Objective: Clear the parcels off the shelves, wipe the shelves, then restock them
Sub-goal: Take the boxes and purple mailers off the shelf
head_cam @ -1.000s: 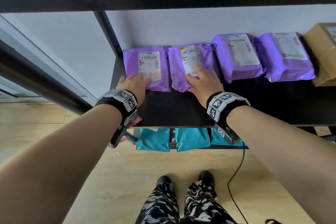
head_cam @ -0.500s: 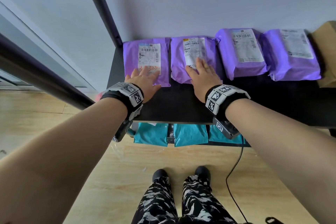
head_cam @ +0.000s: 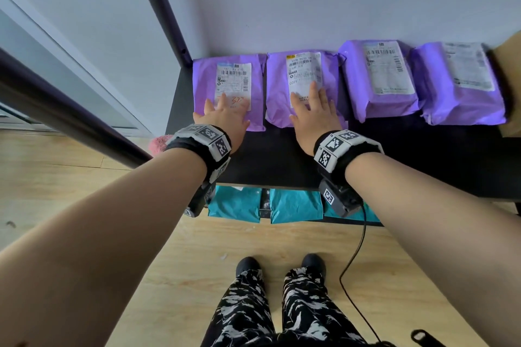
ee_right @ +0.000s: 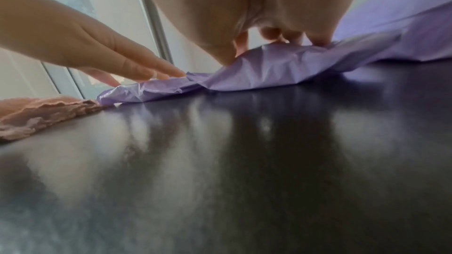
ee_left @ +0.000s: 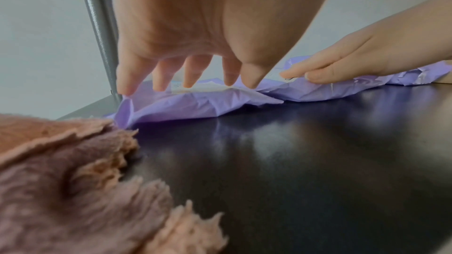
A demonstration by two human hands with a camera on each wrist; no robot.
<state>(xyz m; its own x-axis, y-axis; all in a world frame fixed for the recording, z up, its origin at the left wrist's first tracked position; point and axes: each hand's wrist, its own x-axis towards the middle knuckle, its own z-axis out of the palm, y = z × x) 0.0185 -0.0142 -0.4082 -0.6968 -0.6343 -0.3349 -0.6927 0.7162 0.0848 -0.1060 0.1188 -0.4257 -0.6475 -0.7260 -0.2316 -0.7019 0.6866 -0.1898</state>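
We see four purple parcels lying flat in a row at the back of the black shelf (head_cam: 423, 155), each with a white label on top. The leftmost parcel (head_cam: 228, 82) and the second parcel (head_cam: 304, 76) are thin and crinkly. The third parcel (head_cam: 377, 79) and fourth parcel (head_cam: 459, 84) are puffier. Teal parcels (head_cam: 296, 205) lie on the shelf below.

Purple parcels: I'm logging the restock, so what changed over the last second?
Both hands slid farther onto the two leftmost purple parcels: left hand and right hand now lie flat on their labels, pushing them toward the wall. Nothing was gripped or released. The other two purple parcels and the pink cloth stayed put.
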